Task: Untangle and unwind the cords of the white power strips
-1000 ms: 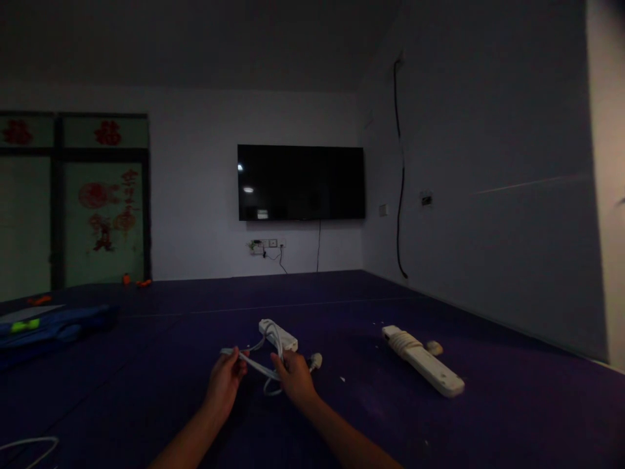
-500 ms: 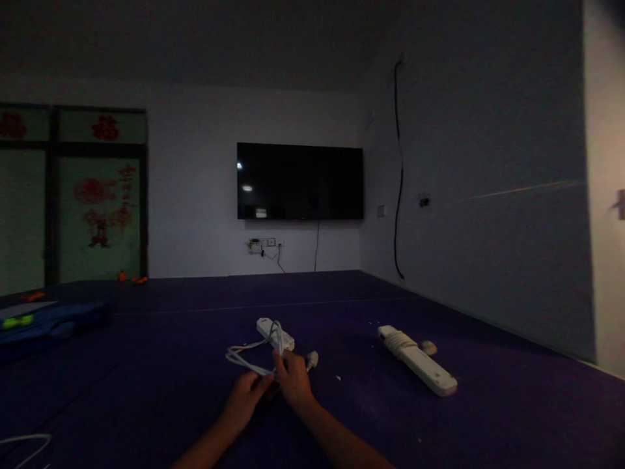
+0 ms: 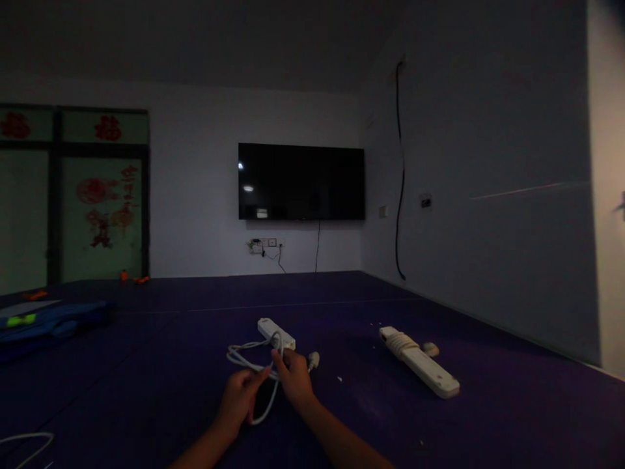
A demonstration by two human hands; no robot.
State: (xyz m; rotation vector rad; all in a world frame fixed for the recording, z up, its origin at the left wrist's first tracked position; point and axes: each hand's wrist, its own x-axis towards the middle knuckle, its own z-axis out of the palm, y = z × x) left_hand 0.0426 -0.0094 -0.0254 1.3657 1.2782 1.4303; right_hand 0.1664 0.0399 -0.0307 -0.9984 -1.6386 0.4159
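Both my hands are on the white cord of a power strip, which is gathered in loose loops. My left hand pinches the cord, with one loop hanging down beside it toward me. Close by, my right hand has its fingers closed around the looped cord. Just beyond the hands lies the white power strip, partly covered by the loops. Its plug sticks out to the right of my right hand.
To the right lies a second power strip, its cord wound round it. Blue cloth lies at the left on the purple surface. A white cable shows at lower left. A television hangs on the far wall.
My left hand has shifted slightly left, and a loop of cord now hangs below the two hands. My right hand keeps its hold in nearly the same place.
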